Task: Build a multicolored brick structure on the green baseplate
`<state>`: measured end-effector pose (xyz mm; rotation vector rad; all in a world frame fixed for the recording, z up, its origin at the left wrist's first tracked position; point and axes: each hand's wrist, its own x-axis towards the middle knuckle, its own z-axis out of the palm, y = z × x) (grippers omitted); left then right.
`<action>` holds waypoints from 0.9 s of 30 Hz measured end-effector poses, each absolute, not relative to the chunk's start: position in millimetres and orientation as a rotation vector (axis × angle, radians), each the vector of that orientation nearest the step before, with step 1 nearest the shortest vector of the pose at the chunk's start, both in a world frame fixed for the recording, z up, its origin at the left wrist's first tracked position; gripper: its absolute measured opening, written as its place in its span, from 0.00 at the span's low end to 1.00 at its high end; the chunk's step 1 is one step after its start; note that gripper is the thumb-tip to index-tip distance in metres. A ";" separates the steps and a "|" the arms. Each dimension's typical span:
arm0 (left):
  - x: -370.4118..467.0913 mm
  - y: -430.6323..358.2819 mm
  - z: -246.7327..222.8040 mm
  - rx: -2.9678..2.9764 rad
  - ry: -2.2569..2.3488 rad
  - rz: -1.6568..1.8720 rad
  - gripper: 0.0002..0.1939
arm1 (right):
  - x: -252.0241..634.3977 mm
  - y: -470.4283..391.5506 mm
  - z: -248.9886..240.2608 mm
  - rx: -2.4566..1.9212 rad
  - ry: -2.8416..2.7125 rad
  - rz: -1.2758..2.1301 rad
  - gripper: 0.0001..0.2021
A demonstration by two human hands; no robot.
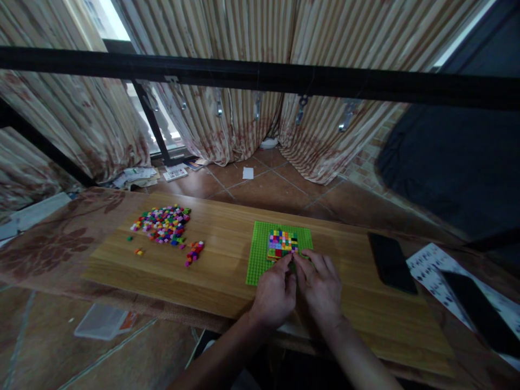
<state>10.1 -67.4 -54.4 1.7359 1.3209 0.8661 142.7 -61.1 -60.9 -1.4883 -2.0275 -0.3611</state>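
Observation:
A green studded baseplate [255, 259] lies on the wooden board [227, 244]. On it stands a low block of small multicoloured bricks [282, 242]. My left hand [275, 292] is at the block's near edge, thumb and fingers pinched together. Close beside it on the right, my right hand [320, 281] has its index finger and thumb closed at the block's near right corner. The fingertips of both hands nearly meet. Whatever they pinch is too small and hidden to name.
Loose coloured bricks [164, 223] lie in a pile at the board's left, a smaller cluster [195, 252] beside them. A black phone [392, 262] rests at the right. Printed sheets [433, 273] lie beyond it. A dark metal bar [260, 77] crosses behind the board.

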 end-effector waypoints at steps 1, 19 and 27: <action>10.5 -67.2 -54.7 1.741 1.313 0.869 0.24 | 143.0 -61.6 -60.1 -1.497 -2.055 -0.379 0.11; -38.6 -88.2 -52.8 1.642 1.446 0.997 0.19 | 136.2 -91.0 -65.8 -1.376 -2.002 -0.326 0.12; -132.6 -95.8 -77.4 1.520 1.900 1.076 0.18 | 70.1 -124.4 -89.4 -1.252 -2.098 0.029 0.11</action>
